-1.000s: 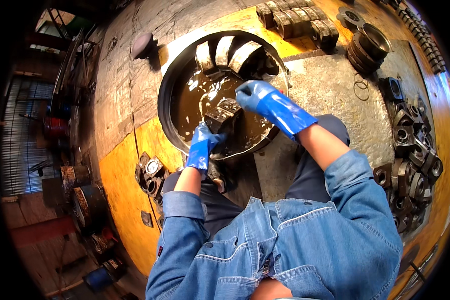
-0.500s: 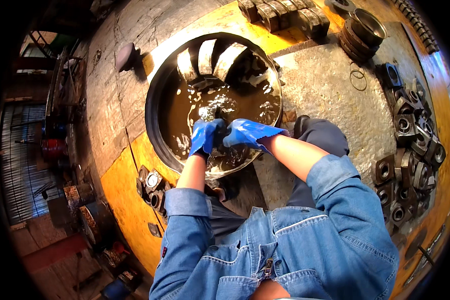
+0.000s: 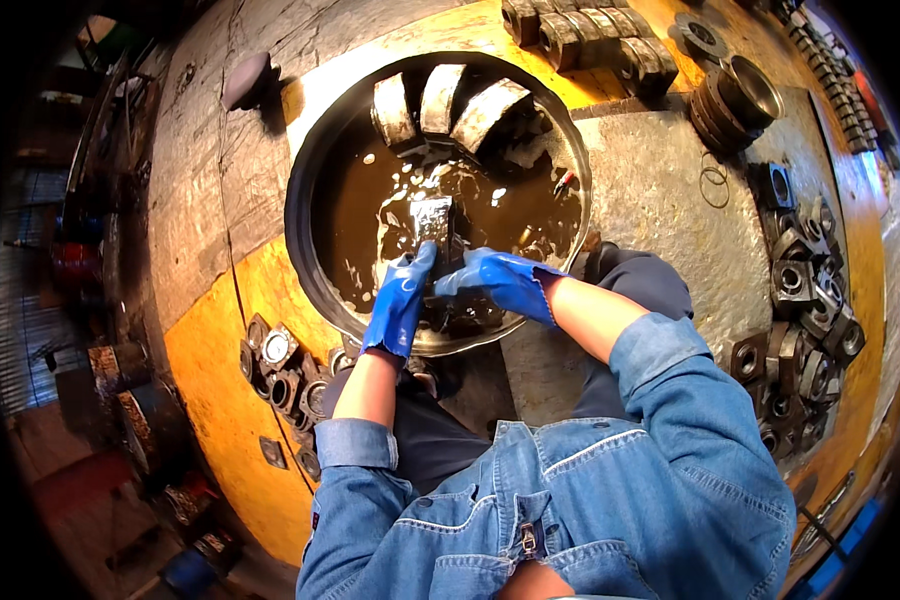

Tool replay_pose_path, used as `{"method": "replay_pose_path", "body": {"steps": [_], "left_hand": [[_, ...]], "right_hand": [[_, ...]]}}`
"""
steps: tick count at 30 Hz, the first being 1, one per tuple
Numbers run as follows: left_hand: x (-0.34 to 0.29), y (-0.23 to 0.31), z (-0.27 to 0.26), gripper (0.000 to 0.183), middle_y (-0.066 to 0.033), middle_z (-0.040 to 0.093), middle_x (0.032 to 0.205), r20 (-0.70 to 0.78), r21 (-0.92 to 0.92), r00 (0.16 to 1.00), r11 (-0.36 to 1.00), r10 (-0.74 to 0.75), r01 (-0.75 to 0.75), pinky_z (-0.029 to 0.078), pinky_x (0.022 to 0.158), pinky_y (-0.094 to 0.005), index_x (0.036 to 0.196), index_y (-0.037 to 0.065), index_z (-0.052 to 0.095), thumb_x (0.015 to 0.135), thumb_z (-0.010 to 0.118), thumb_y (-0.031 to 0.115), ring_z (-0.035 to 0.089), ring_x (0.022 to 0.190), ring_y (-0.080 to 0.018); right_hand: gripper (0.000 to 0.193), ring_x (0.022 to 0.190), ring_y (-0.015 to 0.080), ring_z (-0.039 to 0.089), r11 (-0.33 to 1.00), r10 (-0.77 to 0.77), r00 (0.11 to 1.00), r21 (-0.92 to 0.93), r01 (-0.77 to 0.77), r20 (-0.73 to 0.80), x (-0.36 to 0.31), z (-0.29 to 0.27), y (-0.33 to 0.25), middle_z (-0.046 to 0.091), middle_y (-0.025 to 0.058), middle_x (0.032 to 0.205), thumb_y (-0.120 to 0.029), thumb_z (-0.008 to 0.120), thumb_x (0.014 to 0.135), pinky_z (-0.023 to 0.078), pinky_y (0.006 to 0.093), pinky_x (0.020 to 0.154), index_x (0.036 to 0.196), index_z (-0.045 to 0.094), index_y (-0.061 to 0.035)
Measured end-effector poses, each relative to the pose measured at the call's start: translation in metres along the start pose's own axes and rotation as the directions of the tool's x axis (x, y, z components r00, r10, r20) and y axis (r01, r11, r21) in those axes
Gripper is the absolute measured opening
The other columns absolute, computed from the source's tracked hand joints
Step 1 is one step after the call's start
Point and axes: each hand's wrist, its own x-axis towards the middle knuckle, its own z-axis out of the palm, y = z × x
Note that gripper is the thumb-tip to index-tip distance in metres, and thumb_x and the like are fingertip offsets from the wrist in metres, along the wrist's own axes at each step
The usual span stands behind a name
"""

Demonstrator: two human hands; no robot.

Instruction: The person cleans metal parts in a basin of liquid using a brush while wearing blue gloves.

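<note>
A wide round black tub [image 3: 303, 225] of murky brown liquid stands in front of me. Over the liquid I hold a dark, wet metal block [image 3: 432, 222] with a shiny top face. My left hand [image 3: 402, 298], in a blue rubber glove, grips its near left side with the thumb along it. On the right side of the block, my right hand [image 3: 500, 280] in a matching glove closes on its lower part; some fingertips are hidden behind the block. Curved pale metal segments [image 3: 438, 100] rest against the tub's far wall.
Blocky metal parts [image 3: 580, 38] line up beyond the tub. At the far right, stacked rings [image 3: 727, 105] stand near two thin wire rings [image 3: 714, 184]. Many bored metal parts [image 3: 795, 280] lie at right, others [image 3: 282, 375] at near left. A mallet-like object [image 3: 247, 82] sits at far left.
The metal block has come up into sight between my hands, its shiny face now showing. My left hand has turned, its thumb now pointing away from me. The view has shifted slightly.
</note>
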Motion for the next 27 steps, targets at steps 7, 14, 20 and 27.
{"method": "replay_pose_path", "body": {"steps": [7,14,20,27], "left_hand": [[-0.004,0.011,-0.011,0.053,-0.0162,0.069,0.134,0.036,-0.101,0.995,0.991,0.088,-0.084,0.05,0.107,-0.0344,0.139,-0.007,0.063,0.109,0.058,0.037,0.066,0.118,-0.0226],[-0.018,0.016,-0.004,0.058,-0.0246,0.071,0.132,0.071,0.555,0.887,0.721,0.456,-0.414,0.054,0.107,-0.0377,0.145,-0.005,0.058,0.094,0.08,0.012,0.068,0.124,-0.0289],[0.005,-0.018,-0.01,0.048,-0.0244,0.072,0.126,-0.004,0.167,0.828,0.817,0.561,-0.552,0.054,0.105,-0.0396,0.138,-0.005,0.061,0.098,0.073,0.018,0.07,0.12,-0.035],[-0.048,0.046,0.026,0.035,-0.0177,0.074,0.113,0.254,-0.828,0.967,0.521,0.025,0.204,0.062,0.092,-0.0438,0.123,0.001,0.065,0.111,0.054,0.032,0.074,0.1,-0.03]], "right_hand": [[0.047,0.079,0.0371,0.066,0.946,-0.2,0.967,-0.289,0.148,-0.16,0.005,-0.017,-0.014,0.071,0.0218,0.089,0.003,0.051,0.098,0.052,0.046,0.076,0.137,0.073,-0.0114],[0.057,0.066,0.0099,0.057,0.714,0.605,0.788,0.518,-0.471,-0.118,0.037,-0.005,-0.057,0.064,0.0067,0.072,-0.05,0.074,0.096,0.044,0.0302,0.06,0.1,0.073,0.007],[0.075,0.066,0.0179,0.061,0.764,0.635,0.716,0.1,-0.637,-0.289,0.044,-0.009,-0.091,0.065,0.0119,0.073,-0.065,0.077,0.087,0.046,0.0356,0.059,0.098,0.071,0.0091],[0.083,0.086,0.0256,0.068,0.6,0.72,0.595,-0.11,-0.792,-0.357,0.041,-0.009,-0.148,0.073,0.0205,0.094,-0.072,0.076,0.082,0.054,0.0394,0.079,0.111,0.072,0.0059]]}}
